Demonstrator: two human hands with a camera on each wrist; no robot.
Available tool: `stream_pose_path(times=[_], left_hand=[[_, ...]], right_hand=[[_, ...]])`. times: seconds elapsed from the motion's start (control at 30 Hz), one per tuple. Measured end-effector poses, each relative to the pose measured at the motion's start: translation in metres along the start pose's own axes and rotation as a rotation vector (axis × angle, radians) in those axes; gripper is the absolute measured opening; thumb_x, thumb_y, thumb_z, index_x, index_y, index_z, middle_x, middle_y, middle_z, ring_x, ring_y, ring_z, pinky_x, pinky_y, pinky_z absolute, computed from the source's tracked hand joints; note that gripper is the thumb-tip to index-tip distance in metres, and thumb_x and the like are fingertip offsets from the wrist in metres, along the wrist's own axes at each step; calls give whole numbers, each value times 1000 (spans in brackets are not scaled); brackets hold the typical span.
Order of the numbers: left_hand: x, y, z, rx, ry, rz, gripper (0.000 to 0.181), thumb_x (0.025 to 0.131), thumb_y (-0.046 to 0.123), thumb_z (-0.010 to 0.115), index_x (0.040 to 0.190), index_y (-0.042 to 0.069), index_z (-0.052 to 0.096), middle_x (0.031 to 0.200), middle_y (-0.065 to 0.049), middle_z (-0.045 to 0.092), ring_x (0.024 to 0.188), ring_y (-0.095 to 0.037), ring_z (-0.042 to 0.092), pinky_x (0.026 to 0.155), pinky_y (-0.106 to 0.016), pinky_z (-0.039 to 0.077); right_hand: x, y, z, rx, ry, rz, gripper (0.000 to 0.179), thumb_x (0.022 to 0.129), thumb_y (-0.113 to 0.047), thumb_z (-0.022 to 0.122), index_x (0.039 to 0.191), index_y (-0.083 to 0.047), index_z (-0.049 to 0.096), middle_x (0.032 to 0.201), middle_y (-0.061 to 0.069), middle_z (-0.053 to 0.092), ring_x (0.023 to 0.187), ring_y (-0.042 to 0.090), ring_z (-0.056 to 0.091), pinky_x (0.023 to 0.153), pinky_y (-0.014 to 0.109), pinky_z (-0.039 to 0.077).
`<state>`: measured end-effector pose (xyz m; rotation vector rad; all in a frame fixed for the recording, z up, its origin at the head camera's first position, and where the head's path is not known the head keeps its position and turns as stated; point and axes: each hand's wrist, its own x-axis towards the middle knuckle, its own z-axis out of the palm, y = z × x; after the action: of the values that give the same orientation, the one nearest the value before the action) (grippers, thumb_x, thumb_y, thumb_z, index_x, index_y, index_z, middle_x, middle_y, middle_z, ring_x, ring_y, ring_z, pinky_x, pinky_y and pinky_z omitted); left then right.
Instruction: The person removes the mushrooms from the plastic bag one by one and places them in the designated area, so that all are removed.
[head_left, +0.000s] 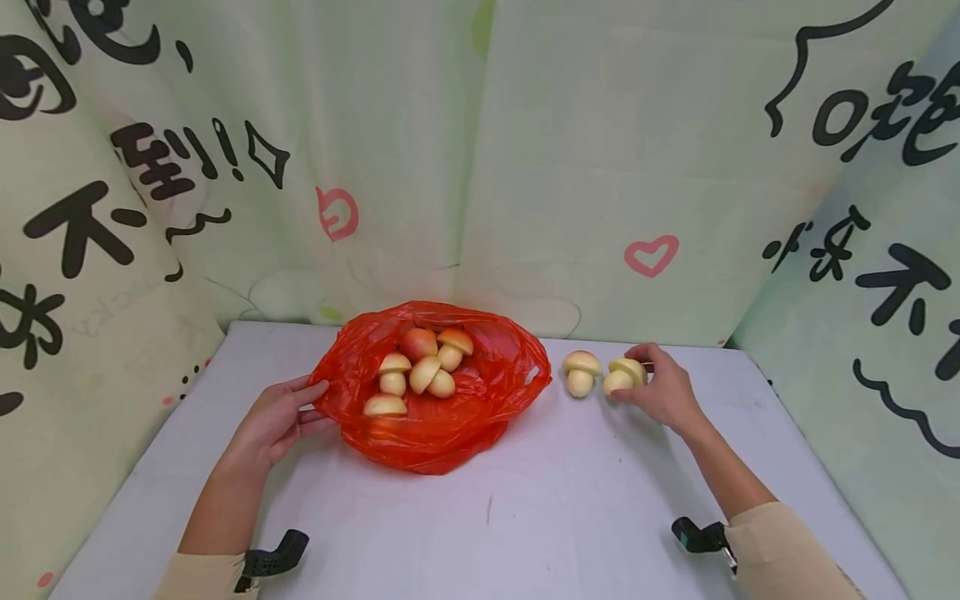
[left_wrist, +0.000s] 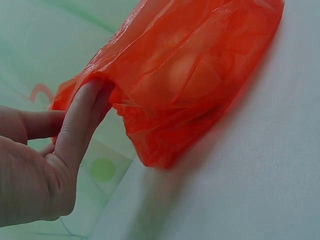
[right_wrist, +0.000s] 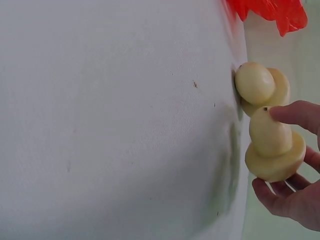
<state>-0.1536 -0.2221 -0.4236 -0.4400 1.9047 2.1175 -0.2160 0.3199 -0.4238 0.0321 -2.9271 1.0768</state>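
A red plastic bag (head_left: 442,450) lies spread open on the table with several mushrooms (head_left: 392,373) inside, some with reddish caps. At its left rim, my left hand (head_left: 281,417) pinches the thin plastic between thumb and fingers; the left wrist view shows fingers (left_wrist: 75,125) tucked under the bag's edge. To the right of the bag, my right hand (head_left: 667,396) holds a pale yellow mushroom (right_wrist: 270,137) with thumb on the stem and fingers around the cap. Just left of it, a second mushroom (head_left: 581,372) rests on the table.
The white table (head_left: 525,533) has its back edge close behind the bag and the mushrooms. Pale green curtains (head_left: 540,167) with black lettering and pink hearts hang at the back and both sides. Each wrist carries a black camera mount (head_left: 277,554).
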Motion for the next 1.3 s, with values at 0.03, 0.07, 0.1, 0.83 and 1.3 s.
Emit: stream_pose_path(times=[0.03, 0.07, 0.1, 0.83, 1.3], left_hand=[[0, 0, 0, 0, 1, -1, 63, 107, 29, 59, 161, 5, 36, 127, -3, 66, 94, -14, 78, 95, -39, 60], [0, 0, 0, -2, 2, -1, 63, 107, 29, 59, 161, 5, 36, 127, -3, 66, 94, -14, 78, 95, -39, 60], [0, 0, 0, -2, 2, -1, 63, 107, 29, 59, 161, 5, 36, 127, -3, 66, 94, -14, 78, 94, -39, 60], [-2, 3, 1, -1, -4, 3, 62, 108, 27, 58, 160, 3, 36, 126, -5, 66, 92, -14, 79, 89, -34, 63], [-1, 1, 0, -22, -14, 24, 61, 108, 26, 58, 159, 0, 36, 113, 2, 70, 92, -15, 79, 85, -32, 64]], right_hand=[[0, 0, 1, -3, -2, 4, 67, 84, -19, 86, 137, 1, 50, 139, 25, 54, 127, 44, 50, 99, 54, 50], [1, 1, 2, -7, -3, 6, 67, 84, -19, 86, 137, 1, 50, 139, 26, 54, 127, 44, 49, 100, 54, 50], [2, 1, 2, -7, -4, 9, 68, 84, -19, 86, 137, 1, 50, 139, 26, 54, 127, 45, 49, 100, 55, 50], [9, -3, 12, -25, -18, 18, 68, 80, -20, 89, 134, 1, 53, 137, 25, 54, 121, 41, 52, 98, 50, 46], [12, -1, 19, -65, -6, -29, 66, 79, -20, 90, 131, 1, 54, 132, 27, 51, 119, 43, 50, 97, 52, 47]])
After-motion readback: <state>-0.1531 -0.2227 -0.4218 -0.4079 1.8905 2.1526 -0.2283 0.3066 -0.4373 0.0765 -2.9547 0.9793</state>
